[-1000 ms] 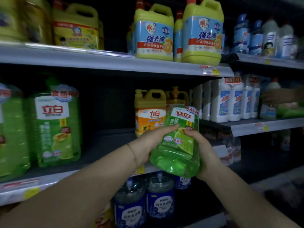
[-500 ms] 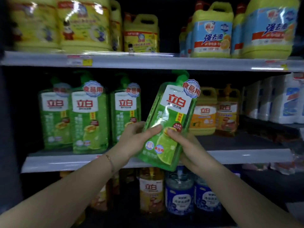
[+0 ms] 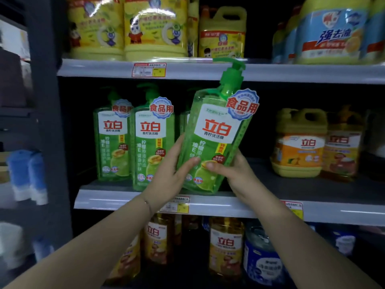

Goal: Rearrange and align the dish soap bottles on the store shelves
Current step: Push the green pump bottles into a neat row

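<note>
A green pump bottle of dish soap (image 3: 216,138) is tilted to the right, its base just above the front of the middle shelf (image 3: 229,205). My left hand (image 3: 173,174) grips its lower left side. My right hand (image 3: 233,172) holds its lower right side, thumb across the label. Two matching green bottles (image 3: 113,142) (image 3: 153,147) stand upright on the shelf to the left. A third one is mostly hidden behind the held bottle.
Yellow-orange soap jugs (image 3: 300,144) stand on the middle shelf at the right. Large yellow jugs (image 3: 156,28) and blue-labelled ones (image 3: 331,32) fill the top shelf. Amber bottles (image 3: 226,247) and blue bottles (image 3: 262,259) sit below. A dark shelf post (image 3: 50,122) rises at the left.
Both hands have carried the green bottle leftward and up toward the row of matching bottles. It has gone from base-toward-me to nearly upright with its label facing me.
</note>
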The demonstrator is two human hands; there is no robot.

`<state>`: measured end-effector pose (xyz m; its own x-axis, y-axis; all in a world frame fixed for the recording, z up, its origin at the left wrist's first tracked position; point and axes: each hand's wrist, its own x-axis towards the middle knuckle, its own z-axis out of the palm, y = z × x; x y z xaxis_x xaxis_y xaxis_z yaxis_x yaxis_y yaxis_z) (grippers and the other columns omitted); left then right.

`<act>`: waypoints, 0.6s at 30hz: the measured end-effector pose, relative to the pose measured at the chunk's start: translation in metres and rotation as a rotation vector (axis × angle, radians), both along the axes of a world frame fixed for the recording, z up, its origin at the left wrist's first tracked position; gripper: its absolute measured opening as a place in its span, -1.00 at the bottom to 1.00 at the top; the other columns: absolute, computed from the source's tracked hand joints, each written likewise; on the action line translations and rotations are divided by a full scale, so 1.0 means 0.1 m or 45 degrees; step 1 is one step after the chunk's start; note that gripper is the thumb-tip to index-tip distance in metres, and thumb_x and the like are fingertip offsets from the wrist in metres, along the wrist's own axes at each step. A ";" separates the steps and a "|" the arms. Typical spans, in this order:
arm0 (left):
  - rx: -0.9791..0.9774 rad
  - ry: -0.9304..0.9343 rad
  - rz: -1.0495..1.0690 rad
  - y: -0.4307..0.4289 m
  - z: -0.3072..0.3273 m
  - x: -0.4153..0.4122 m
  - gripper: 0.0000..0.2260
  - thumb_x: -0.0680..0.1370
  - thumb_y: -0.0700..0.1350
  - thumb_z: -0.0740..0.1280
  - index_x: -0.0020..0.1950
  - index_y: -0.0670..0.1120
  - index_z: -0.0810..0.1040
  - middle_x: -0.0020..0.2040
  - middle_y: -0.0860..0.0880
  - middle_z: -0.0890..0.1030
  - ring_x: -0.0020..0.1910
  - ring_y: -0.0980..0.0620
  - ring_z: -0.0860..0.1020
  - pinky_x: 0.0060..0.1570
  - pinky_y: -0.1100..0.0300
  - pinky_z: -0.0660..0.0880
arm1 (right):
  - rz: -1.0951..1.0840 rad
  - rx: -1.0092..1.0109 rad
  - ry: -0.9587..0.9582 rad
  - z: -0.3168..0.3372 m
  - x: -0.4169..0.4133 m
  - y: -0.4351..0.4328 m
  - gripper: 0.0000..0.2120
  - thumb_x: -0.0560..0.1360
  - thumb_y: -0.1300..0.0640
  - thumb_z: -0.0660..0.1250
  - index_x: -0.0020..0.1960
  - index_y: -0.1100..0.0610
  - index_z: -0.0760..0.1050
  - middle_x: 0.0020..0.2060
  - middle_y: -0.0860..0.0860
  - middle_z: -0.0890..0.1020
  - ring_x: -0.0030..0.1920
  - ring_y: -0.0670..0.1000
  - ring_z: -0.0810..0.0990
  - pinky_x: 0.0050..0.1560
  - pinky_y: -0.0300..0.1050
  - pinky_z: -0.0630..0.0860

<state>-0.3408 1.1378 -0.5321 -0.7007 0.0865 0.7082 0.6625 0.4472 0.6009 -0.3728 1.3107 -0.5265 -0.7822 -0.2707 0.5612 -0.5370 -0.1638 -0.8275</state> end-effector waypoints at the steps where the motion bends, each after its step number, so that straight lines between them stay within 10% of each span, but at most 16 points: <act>1: 0.016 0.003 0.019 0.01 -0.02 -0.02 -0.42 0.56 0.10 0.24 0.53 0.08 0.11 0.43 0.33 0.26 0.37 0.49 0.21 0.36 0.43 0.24 | -0.021 0.034 0.001 0.01 -0.04 -0.01 -0.34 0.21 0.20 0.59 0.25 0.09 0.43 0.07 0.01 0.67 0.07 -0.01 0.65 0.02 -0.12 0.56; 5: 0.125 -0.001 0.126 0.08 -0.15 -0.07 -0.46 0.61 0.00 0.17 0.48 0.11 -0.06 0.31 0.44 0.00 0.19 0.70 0.00 0.06 0.78 0.01 | -0.075 0.113 0.028 0.01 -0.14 -0.08 -0.33 0.27 0.21 0.54 0.32 0.07 0.38 0.12 0.00 0.64 0.09 -0.05 0.64 0.08 -0.12 0.58; 18: 0.342 0.104 0.114 0.27 -0.31 -0.04 -0.55 0.62 0.00 0.12 0.42 0.12 -0.04 0.28 0.46 0.11 0.19 0.73 0.05 0.16 0.70 0.07 | -0.126 0.131 0.165 0.01 0.00 -0.08 -0.30 0.34 0.35 0.49 0.41 0.11 0.32 0.11 -0.08 0.62 0.05 -0.20 0.62 -0.08 -0.34 0.53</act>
